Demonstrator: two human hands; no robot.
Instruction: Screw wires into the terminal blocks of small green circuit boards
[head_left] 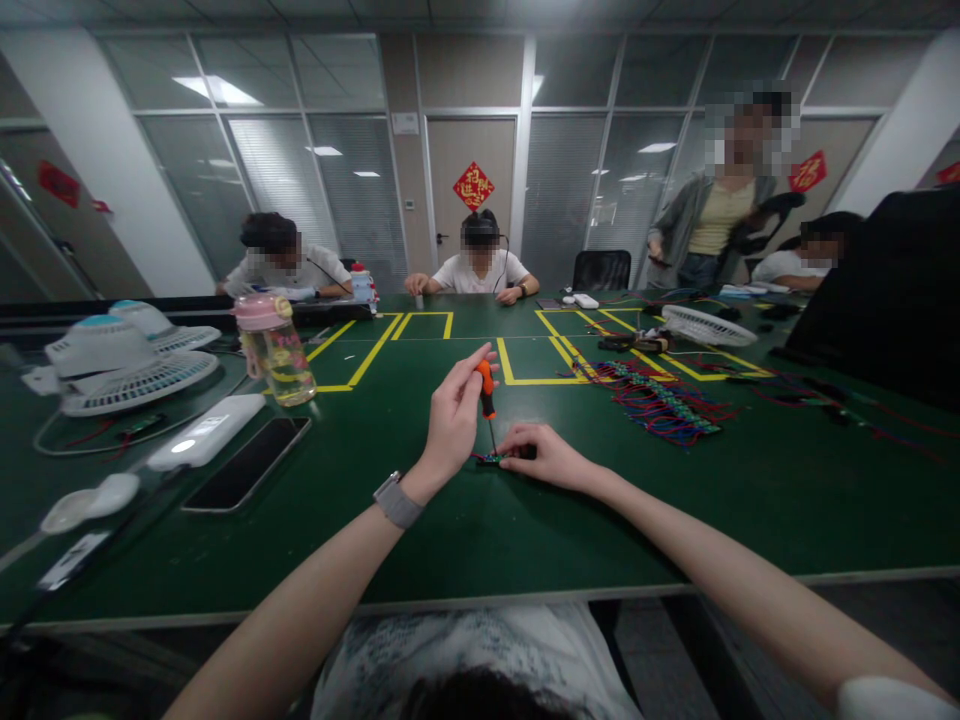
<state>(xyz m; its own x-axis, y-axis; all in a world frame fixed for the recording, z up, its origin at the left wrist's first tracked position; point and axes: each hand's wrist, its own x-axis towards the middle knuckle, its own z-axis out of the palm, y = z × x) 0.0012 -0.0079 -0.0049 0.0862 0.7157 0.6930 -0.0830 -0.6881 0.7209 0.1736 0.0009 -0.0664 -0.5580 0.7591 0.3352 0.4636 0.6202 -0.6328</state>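
The left hand (455, 405) holds a screwdriver (487, 390), with its thumb and fingers closed around the handle and the long fingers pointing up. The handle is fat and bright orange at the top, then black lower down, with a bit of orange at its bottom end. A thin, straight metal rod comes out of it and points down, leaning just a little. The rod's tip meets a small circuit board (489, 461), which is on the green table (570, 550) in front of the person. The board is short, dark and green, with tiny bits on top that are too small to make out. A little bit of red wire sticks out at its left end. The right hand (551, 455) is down low, with its thumb and pointing finger close together at the board's right end. I cannot tell if they pinch the board or only press on it. Farther right lies a big bunch of green boards (664, 398) with many red and blue wires.
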